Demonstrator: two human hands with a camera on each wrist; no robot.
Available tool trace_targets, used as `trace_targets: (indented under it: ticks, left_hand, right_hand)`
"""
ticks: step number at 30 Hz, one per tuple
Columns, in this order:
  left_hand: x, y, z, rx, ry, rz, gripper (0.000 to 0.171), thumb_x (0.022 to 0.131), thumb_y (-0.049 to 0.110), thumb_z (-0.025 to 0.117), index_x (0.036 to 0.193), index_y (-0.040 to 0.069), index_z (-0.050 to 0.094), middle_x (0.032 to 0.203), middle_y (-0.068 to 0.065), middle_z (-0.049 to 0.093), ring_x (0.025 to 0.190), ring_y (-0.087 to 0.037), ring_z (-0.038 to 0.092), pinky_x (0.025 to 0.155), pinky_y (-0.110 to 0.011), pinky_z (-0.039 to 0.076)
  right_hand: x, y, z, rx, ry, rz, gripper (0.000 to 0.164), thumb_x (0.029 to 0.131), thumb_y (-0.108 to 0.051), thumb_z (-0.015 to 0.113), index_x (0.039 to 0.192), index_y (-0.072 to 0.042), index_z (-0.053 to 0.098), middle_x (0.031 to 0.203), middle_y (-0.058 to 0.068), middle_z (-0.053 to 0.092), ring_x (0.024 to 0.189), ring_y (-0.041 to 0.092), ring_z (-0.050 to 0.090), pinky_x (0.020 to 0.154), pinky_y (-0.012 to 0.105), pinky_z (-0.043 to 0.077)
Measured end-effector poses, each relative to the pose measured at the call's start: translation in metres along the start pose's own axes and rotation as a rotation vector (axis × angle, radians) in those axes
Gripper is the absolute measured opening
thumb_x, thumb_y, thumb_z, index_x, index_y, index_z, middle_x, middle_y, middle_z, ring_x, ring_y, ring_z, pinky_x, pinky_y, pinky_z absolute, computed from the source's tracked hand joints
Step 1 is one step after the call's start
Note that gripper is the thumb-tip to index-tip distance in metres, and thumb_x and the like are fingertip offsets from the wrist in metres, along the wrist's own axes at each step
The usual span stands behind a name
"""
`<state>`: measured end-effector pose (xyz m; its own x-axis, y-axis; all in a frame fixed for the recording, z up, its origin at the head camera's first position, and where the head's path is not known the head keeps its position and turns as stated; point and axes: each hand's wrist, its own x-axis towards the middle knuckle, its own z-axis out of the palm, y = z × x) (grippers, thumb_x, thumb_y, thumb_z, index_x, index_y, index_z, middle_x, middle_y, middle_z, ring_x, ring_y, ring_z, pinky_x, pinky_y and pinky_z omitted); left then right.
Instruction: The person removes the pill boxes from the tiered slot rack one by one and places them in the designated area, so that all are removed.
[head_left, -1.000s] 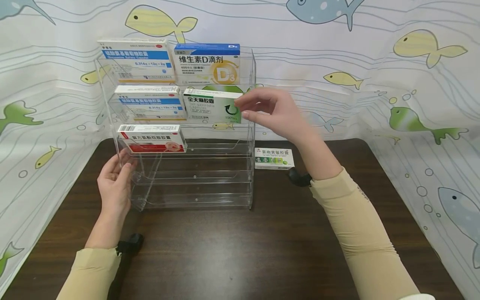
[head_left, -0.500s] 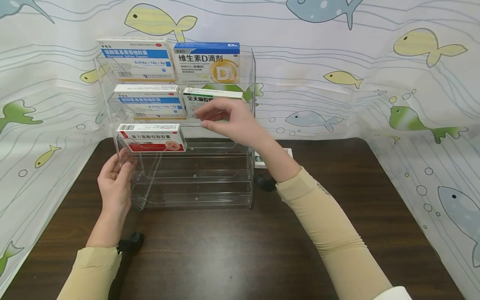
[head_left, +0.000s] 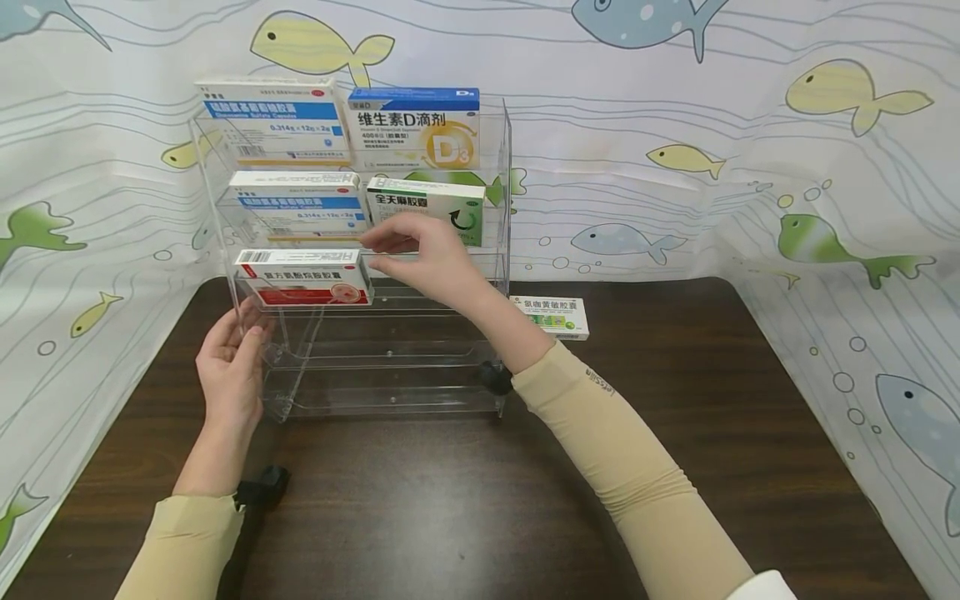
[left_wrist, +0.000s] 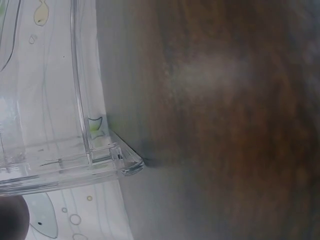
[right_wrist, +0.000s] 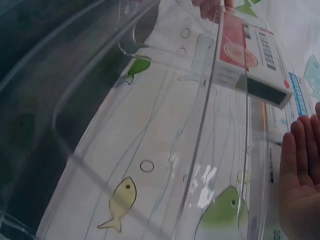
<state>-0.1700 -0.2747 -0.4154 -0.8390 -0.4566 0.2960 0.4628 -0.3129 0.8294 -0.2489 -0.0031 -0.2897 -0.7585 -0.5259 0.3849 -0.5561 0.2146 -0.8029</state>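
Observation:
My left hand (head_left: 231,358) grips the left side panel of a clear acrylic display rack (head_left: 390,362), with its fingers behind and the thumb in front. On the third tier sits a red-and-white medicine box (head_left: 303,279). My right hand (head_left: 431,258) is beside that box's right end, thumb and fingers apart with nothing between them. In the right wrist view the right hand (right_wrist: 300,175) appears at the right edge, fingers extended, below the red-and-white box (right_wrist: 255,60). A green-and-white box (head_left: 442,200) on the second tier is partly hidden by the right hand.
Two blue-and-white boxes (head_left: 277,121) stand at left on the upper tiers, one above the other. A vitamin D box (head_left: 416,129) is at top right. Another green-and-white box (head_left: 558,317) lies on the dark wood table (head_left: 675,417) right of the rack. Fish-patterned sheeting (head_left: 622,108) surrounds the table.
My right hand has left the right end of the green-and-white box and moved left and down to the red-and-white box's right end. The left hand stays on the rack.

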Motion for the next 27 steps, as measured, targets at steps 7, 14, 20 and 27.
trace_targets:
  ticks: [7, 14, 20, 27]
  left_hand:
    - [-0.001, 0.000, 0.000, 0.006, 0.000, 0.000, 0.037, 0.102, -0.017, 0.046, 0.122, 0.000, 0.072, 0.118, -0.002, 0.081, 0.111, -0.011, 0.076, 0.096, -0.018, 0.062]
    - [-0.001, 0.000, -0.001, 0.007, 0.003, -0.008, 0.037, 0.102, -0.016, 0.047, 0.124, 0.001, 0.072, 0.119, -0.002, 0.080, 0.111, -0.011, 0.076, 0.096, -0.018, 0.062]
    - [0.000, -0.001, -0.001, -0.002, 0.001, -0.008, 0.036, 0.102, -0.017, 0.047, 0.123, 0.001, 0.072, 0.119, -0.002, 0.081, 0.111, -0.011, 0.076, 0.096, -0.018, 0.062]
    - [-0.001, -0.001, -0.001, -0.011, 0.006, -0.009, 0.035, 0.103, -0.017, 0.047, 0.123, -0.001, 0.072, 0.118, -0.003, 0.081, 0.111, -0.012, 0.077, 0.096, -0.019, 0.063]
  right_hand:
    - [0.002, -0.006, 0.014, -0.189, 0.024, -0.007, 0.031, 0.098, -0.012, 0.078, 0.128, -0.008, 0.075, 0.130, 0.006, 0.075, 0.120, 0.015, 0.069, 0.103, 0.008, 0.051]
    - [0.000, -0.005, 0.026, -0.285, 0.055, -0.024, 0.034, 0.098, -0.015, 0.078, 0.132, -0.008, 0.073, 0.135, 0.005, 0.073, 0.126, 0.015, 0.069, 0.105, 0.006, 0.050]
    - [-0.002, -0.004, 0.034, -0.198, 0.101, -0.030, 0.032, 0.097, -0.011, 0.079, 0.128, -0.004, 0.074, 0.131, 0.009, 0.074, 0.121, 0.018, 0.071, 0.102, 0.005, 0.051]
    - [-0.004, -0.004, 0.040, -0.133, 0.131, 0.030, 0.032, 0.095, -0.010, 0.081, 0.125, -0.002, 0.075, 0.128, 0.010, 0.075, 0.116, 0.019, 0.074, 0.098, 0.007, 0.055]
